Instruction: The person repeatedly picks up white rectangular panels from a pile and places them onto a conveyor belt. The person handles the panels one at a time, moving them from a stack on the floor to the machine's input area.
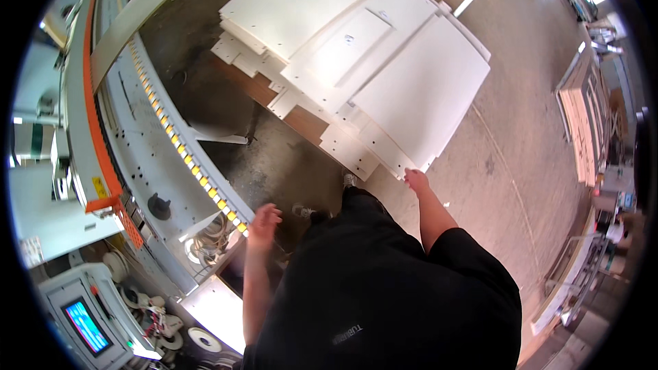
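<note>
My right hand [415, 180] is at the near corner of a stack of white panels, its fingers closed at the end of a narrow white panel [384, 147]. On the stack lie wider white panels [421, 85], some with small drilled holes. My left hand [264, 223] hangs with loosely bent fingers beside the near end of a long machine's roller rail [195, 168]. Nothing shows in that hand, and its forearm is blurred by motion.
An orange-edged machine [96, 130] runs along the left, with a long pale strip [137, 17] lying across it. A control screen [87, 327] glows at the lower left, near several edging rolls [204, 340]. Stacked boards [579, 130] stand at the right on the concrete floor [504, 164].
</note>
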Action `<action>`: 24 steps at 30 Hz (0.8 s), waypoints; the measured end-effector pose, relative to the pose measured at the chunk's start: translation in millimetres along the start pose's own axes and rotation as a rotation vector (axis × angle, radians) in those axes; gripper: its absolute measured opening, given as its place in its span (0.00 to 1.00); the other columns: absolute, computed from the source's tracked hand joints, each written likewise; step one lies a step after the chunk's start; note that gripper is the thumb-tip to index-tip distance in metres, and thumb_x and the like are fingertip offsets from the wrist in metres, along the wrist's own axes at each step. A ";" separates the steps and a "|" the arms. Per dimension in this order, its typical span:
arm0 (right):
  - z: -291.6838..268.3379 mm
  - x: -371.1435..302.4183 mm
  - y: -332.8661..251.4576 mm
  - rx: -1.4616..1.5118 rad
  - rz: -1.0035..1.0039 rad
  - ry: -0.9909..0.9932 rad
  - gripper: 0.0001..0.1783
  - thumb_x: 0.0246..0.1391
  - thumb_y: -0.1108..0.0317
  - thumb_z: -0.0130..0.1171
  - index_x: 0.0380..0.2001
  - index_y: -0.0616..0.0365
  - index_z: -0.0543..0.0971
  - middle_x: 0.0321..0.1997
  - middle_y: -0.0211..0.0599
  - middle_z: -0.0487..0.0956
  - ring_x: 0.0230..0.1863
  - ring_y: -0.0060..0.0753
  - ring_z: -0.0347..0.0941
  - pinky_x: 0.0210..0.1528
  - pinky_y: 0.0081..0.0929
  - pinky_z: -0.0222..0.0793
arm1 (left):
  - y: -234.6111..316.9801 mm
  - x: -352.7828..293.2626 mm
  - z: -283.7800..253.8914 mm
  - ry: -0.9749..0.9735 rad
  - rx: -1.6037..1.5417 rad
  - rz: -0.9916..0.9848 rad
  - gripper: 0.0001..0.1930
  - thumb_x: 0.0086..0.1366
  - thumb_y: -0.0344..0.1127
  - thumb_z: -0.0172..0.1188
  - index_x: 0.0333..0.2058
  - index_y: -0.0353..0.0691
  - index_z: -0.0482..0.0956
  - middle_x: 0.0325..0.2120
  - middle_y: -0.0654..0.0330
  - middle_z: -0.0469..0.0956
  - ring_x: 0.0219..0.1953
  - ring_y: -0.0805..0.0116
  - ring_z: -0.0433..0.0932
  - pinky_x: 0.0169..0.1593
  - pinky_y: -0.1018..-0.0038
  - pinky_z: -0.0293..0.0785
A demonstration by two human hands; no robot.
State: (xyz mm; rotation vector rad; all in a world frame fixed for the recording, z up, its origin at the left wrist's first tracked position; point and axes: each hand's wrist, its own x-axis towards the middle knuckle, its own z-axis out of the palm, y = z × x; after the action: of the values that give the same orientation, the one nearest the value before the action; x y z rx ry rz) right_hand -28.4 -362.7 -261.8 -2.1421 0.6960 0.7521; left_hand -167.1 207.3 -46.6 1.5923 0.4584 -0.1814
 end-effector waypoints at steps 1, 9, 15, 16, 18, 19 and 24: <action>-4.4 13.2 15.1 -0.001 0.014 0.123 0.30 0.62 0.44 0.54 0.46 0.65 0.82 0.40 0.49 0.85 0.42 0.43 0.83 0.43 0.37 0.77 | 2.2 -1.1 30.7 -0.106 0.037 -0.049 0.12 0.75 0.32 0.55 0.53 0.35 0.77 0.39 0.58 0.82 0.39 0.71 0.80 0.47 0.73 0.78; -33.0 88.5 32.6 0.373 0.395 0.269 0.40 0.61 0.35 0.52 0.59 0.60 0.75 0.56 0.52 0.78 0.55 0.53 0.75 0.54 0.50 0.72 | -92.0 -41.8 85.6 -0.426 0.594 -0.220 0.15 0.70 0.44 0.61 0.51 0.45 0.80 0.47 0.57 0.84 0.46 0.61 0.85 0.50 0.67 0.79; -37.5 110.9 30.0 0.920 0.586 0.196 0.44 0.59 0.29 0.52 0.67 0.49 0.68 0.64 0.38 0.72 0.59 0.45 0.69 0.50 0.53 0.74 | -57.4 -31.3 84.5 -0.300 0.669 -0.171 0.14 0.70 0.42 0.60 0.48 0.41 0.81 0.37 0.56 0.86 0.37 0.68 0.86 0.45 0.70 0.80; -39.1 109.7 30.5 0.918 0.586 0.197 0.45 0.59 0.27 0.52 0.67 0.49 0.68 0.64 0.38 0.72 0.59 0.45 0.69 0.50 0.53 0.75 | -55.3 -25.3 86.3 -0.280 0.640 -0.276 0.13 0.71 0.39 0.59 0.49 0.39 0.80 0.37 0.56 0.86 0.38 0.69 0.85 0.45 0.71 0.80; -43.5 102.7 27.0 0.929 0.570 0.177 0.45 0.58 0.25 0.52 0.65 0.49 0.69 0.63 0.37 0.73 0.57 0.43 0.70 0.50 0.51 0.75 | -41.6 -12.1 89.7 -0.239 0.582 -0.483 0.13 0.72 0.34 0.59 0.51 0.35 0.78 0.37 0.56 0.86 0.39 0.71 0.84 0.45 0.74 0.80; -45.7 96.6 24.2 0.936 0.554 0.153 0.45 0.58 0.25 0.52 0.64 0.48 0.70 0.61 0.36 0.74 0.56 0.42 0.71 0.51 0.50 0.75 | -45.5 -3.9 88.6 -0.262 0.583 -0.473 0.13 0.72 0.34 0.59 0.51 0.35 0.78 0.38 0.56 0.85 0.39 0.71 0.84 0.46 0.73 0.80; -44.5 78.5 36.2 1.025 0.399 -0.075 0.41 0.61 0.27 0.51 0.61 0.51 0.73 0.53 0.38 0.80 0.51 0.38 0.76 0.50 0.44 0.77 | -42.7 69.1 131.4 -0.388 0.469 -0.423 0.14 0.73 0.37 0.58 0.51 0.35 0.78 0.39 0.56 0.84 0.39 0.70 0.83 0.45 0.73 0.79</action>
State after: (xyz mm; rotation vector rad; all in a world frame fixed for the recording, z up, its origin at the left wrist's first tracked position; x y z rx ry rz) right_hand 13.4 -436.8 -308.9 -1.0517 1.1674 0.4907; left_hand -100.6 91.0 -123.5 1.8391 0.4624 -0.9600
